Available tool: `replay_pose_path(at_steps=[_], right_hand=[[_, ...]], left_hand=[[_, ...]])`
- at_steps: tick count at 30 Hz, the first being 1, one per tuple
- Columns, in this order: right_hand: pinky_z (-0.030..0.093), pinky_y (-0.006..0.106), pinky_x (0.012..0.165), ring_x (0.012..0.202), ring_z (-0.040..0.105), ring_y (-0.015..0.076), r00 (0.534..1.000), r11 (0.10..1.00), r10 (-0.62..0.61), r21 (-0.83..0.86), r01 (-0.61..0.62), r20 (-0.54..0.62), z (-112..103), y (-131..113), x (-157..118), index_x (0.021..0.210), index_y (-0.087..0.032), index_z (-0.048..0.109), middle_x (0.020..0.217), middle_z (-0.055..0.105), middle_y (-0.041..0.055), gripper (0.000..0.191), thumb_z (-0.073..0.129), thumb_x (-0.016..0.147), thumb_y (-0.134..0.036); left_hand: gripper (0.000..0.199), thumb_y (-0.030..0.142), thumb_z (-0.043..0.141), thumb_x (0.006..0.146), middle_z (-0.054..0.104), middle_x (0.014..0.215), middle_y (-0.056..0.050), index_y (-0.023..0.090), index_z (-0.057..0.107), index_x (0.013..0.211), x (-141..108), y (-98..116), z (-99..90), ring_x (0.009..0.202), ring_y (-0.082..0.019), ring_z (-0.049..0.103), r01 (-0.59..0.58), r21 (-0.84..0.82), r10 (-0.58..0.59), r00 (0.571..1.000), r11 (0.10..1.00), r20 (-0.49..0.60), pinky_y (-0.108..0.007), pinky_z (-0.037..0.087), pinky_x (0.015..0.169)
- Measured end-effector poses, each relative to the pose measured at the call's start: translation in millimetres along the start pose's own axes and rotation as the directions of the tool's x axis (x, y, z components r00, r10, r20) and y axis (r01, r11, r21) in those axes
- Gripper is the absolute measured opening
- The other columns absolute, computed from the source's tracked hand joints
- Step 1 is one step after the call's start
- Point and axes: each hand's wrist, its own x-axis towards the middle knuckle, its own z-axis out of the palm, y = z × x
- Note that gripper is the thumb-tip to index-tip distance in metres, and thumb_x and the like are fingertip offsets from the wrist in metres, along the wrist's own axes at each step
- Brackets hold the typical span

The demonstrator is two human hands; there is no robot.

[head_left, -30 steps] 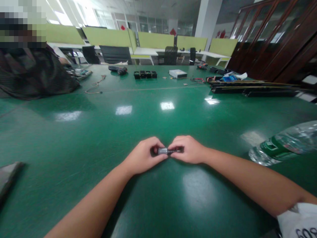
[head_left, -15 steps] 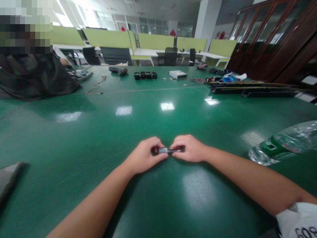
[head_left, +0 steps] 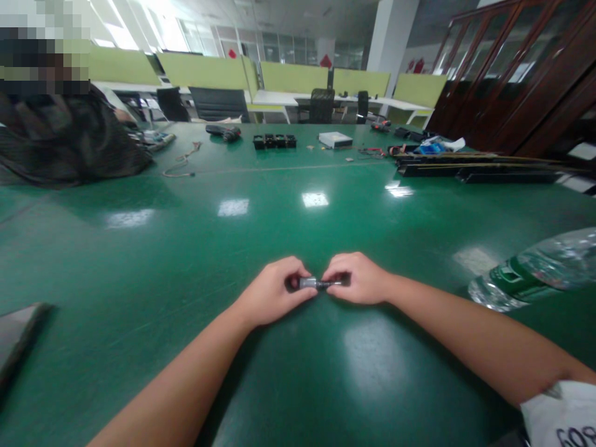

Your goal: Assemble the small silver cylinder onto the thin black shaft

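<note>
A clear bottle (head_left: 528, 276) is laid on its side at right; farther off, a pale box (head_left: 335, 140), a row of black units (head_left: 274, 142) and black rails (head_left: 507, 177) are spread. Over the middle of the glossy green tabletop (head_left: 270, 230), a small grey-and-black cylinder (head_left: 308, 282) is pinched, grey end in the left hand (head_left: 272, 293), dark end in the right hand (head_left: 362, 279). Green partitions (head_left: 293, 76) and a wooden cabinet (head_left: 507, 81) are seen behind.
</note>
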Motion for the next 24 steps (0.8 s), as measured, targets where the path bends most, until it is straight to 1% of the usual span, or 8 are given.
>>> replay_pose_path(at_steps=[5,10,13,19,21,24], right_hand=[[0.047,0.025,0.07,0.075,0.062,0.0149,1.0,1.0,0.019,0.001,-0.019,-0.007,0.1,-1.6,-0.6,0.089,-0.016,0.073,0.082,0.07,0.004,0.015,0.07,0.074,-0.016],[0.045,0.026,0.069,0.073,0.061,0.0147,0.999,0.999,0.039,-0.018,-0.039,-0.022,2.4,-1.3,-0.4,0.087,-0.016,0.073,0.079,0.069,0.0037,0.013,0.073,0.077,-0.025],[0.045,0.026,0.069,0.073,0.06,0.0145,0.999,0.999,0.037,-0.027,-0.038,-0.033,3.6,-1.9,-0.3,0.086,-0.016,0.072,0.077,0.068,0.0034,0.011,0.071,0.077,-0.023],[0.043,0.024,0.064,0.068,0.057,0.0129,0.998,0.997,0.045,-0.052,-0.048,-0.051,1.7,-3.2,-0.9,0.081,-0.015,0.07,0.073,0.065,0.002,0.008,0.071,0.073,-0.019],[0.042,0.024,0.064,0.066,0.056,0.0122,0.998,0.997,0.052,-0.059,-0.054,-0.033,-1.5,-1.8,-1.6,0.079,-0.016,0.069,0.072,0.064,0.0014,0.007,0.07,0.072,-0.019],[0.041,0.022,0.059,0.061,0.054,0.0103,0.995,0.994,0.098,-0.049,-0.096,0.027,-8.8,1.8,-3.3,0.077,-0.016,0.068,0.068,0.061,-0.0008,0.006,0.07,0.072,-0.018]], left_hand=[[0.021,0.038,0.068,0.086,0.061,0.082,-0.001,0.017,0.063,0.09,0.1,-0.6,0.5,0.073,-0.015,0.059,-0.001,0.005,0.001,1.0,1.0,0.002,-0.026,0.045,0.067],[0.022,0.039,0.068,0.086,0.061,0.081,-0.001,0.017,0.064,0.09,0.5,-1.3,0.5,0.073,-0.016,0.059,-0.002,0.006,0.002,1.0,1.0,0.0,-0.026,0.045,0.067],[0.022,0.038,0.068,0.086,0.061,0.081,-0.001,0.017,0.064,0.09,0.7,-0.7,0.2,0.072,-0.015,0.059,0.004,0.005,-0.004,1.0,1.0,0.001,-0.026,0.045,0.067],[0.019,0.036,0.068,0.085,0.061,0.081,-0.001,0.017,0.064,0.089,0.6,0.6,-0.4,0.073,-0.015,0.059,0.01,0.013,-0.01,1.0,1.0,0.007,-0.027,0.045,0.067],[0.019,0.036,0.068,0.085,0.061,0.081,-0.001,0.018,0.064,0.089,0.5,0.2,-0.4,0.073,-0.015,0.059,0.012,0.016,-0.012,1.0,1.0,0.008,-0.027,0.045,0.067],[0.02,0.037,0.069,0.085,0.062,0.081,-0.001,0.018,0.064,0.089,0.2,-0.6,-0.2,0.073,-0.015,0.059,0.015,0.017,-0.015,1.0,1.0,0.009,-0.027,0.046,0.067]])
